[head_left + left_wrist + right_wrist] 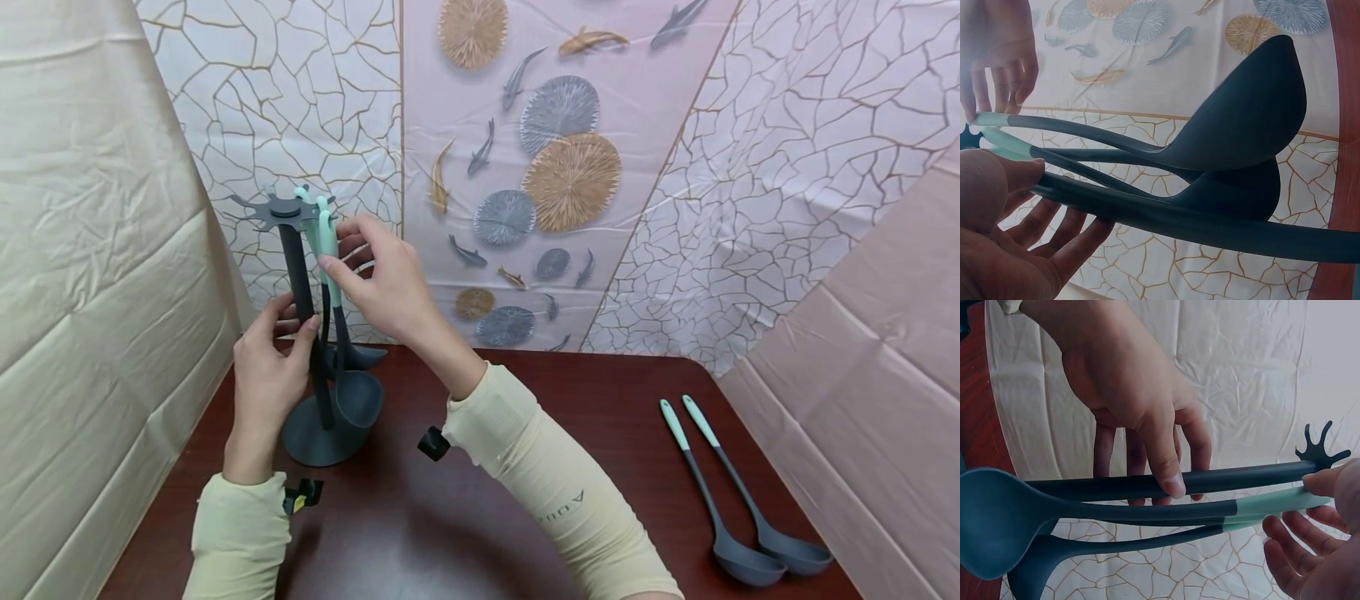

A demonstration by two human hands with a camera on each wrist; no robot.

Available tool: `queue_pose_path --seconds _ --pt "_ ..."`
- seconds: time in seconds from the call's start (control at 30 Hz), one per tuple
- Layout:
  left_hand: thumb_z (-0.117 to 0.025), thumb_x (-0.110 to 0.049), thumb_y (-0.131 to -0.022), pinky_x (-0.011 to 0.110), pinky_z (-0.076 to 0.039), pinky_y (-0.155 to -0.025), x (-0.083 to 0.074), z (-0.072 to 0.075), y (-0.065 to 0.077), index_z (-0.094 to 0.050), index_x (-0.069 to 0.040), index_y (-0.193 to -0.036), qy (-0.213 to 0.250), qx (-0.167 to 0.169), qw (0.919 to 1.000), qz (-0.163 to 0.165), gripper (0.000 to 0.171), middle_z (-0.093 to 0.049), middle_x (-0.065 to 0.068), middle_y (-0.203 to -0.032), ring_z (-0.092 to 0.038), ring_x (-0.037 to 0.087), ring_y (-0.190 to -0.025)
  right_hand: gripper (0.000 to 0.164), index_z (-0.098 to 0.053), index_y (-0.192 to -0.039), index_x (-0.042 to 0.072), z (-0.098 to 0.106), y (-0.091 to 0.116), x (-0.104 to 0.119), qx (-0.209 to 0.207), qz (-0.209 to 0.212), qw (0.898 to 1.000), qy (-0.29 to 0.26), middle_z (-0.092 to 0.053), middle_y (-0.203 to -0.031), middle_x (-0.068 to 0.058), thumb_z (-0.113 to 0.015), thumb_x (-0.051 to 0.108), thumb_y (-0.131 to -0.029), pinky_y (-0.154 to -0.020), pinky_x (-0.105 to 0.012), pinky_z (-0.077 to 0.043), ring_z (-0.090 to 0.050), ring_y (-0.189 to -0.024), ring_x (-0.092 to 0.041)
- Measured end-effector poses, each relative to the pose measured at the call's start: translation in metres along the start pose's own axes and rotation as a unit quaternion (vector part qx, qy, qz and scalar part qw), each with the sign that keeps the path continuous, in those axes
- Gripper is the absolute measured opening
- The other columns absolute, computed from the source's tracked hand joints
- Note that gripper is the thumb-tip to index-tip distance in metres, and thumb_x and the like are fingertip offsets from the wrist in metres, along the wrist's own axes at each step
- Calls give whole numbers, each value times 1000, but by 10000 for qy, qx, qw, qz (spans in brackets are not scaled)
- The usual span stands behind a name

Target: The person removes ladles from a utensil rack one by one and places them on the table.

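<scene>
A dark utensil stand (315, 450) with a round base, upright pole and hooked top stands at the left of the table. My left hand (270, 358) grips its pole (1222, 481) about halfway up, thumb on one side and fingers on the other. From the hooks hangs a ladle (358, 400) with a mint handle and a dark bowl. My right hand (390, 279) pinches that mint handle (1266, 501) near its top, between thumb and fingers. Behind it hang other mint-handled utensils, partly hidden; one dark bowl (1235, 190) shows behind the front ladle in the left wrist view.
Two more ladles with mint handles, a nearer ladle (746, 562) and a farther ladle (798, 552), lie side by side at the table's right. Patterned cloth (660, 275) hangs behind the dark red table (585, 417), with pale cloth walls (90, 333) at both sides.
</scene>
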State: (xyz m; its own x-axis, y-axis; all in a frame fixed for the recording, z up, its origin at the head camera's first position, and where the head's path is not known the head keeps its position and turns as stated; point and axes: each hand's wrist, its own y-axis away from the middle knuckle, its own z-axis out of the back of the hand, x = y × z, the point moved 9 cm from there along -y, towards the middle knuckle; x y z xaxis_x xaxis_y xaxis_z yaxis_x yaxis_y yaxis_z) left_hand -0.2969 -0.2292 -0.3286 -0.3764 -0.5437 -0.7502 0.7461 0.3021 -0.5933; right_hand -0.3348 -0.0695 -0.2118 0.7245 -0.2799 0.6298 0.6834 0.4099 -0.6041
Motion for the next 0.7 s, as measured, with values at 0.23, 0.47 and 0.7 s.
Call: queue_pose_path --seconds 0.23,0.47,0.7 --pt "-68 -21 -105 4 -46 -81 1 0 0 -64 -6 -143 46 11 10000 10 40 -72 17 -122 -73 31 -103 28 -62 -127 7 -1 0 1 35 33 10000 -42 -71 -106 -7 -71 18 -103 -75 -22 -57 -69 -84 -12" --pt "-68 -22 -105 4 -46 -81 1 0 0 -63 -6 -143 54 20 10000 28 41 -71 18 -122 -73 31 -103 26 -64 -126 8 -1 1 0 -43 164 9998 -96 -71 -102 -6 -71 18 -103 -72 -24 -57 -68 -81 -10" --pt "-68 -22 -105 4 -46 -81 1 0 0 -63 -6 -143 44 27 10000 16 41 -71 18 -122 -73 31 -104 27 -64 -127 8 0 0 0 -44 172 9998 -44 -72 -103 -6 -70 19 -103 -73 -24 -57 -69 -83 -11"
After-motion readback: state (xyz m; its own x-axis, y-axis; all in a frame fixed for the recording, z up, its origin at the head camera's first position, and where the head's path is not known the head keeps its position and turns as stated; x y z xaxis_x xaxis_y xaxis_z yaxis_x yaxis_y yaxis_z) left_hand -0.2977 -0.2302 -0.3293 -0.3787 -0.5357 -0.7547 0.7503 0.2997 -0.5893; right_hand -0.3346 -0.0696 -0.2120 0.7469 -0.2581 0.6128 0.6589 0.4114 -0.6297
